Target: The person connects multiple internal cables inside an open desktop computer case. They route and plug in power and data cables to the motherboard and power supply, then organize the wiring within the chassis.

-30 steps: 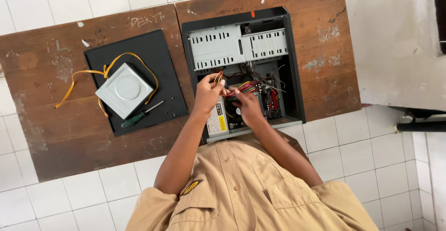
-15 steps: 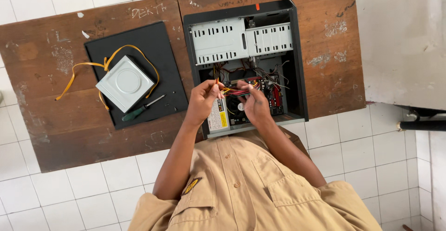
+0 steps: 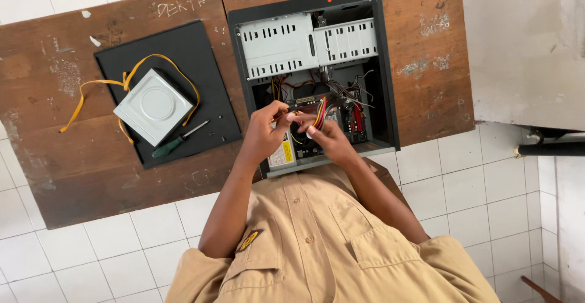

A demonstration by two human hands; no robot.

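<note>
left hand (image 3: 263, 133) pinching cable bundle (image 3: 319, 113) | right hand (image 3: 329, 141) clamped on it at 3 o'clock | inside computer case (image 3: 382, 65) | likely light, floppy; grip by plug

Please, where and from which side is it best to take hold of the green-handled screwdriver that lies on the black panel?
Probably the green handle of the screwdriver, taken from above. It lies flat on the black panel, handle at the lower left, thin shaft pointing up-right. The handle is the thicker part and lies apart from the silver drive.
</note>
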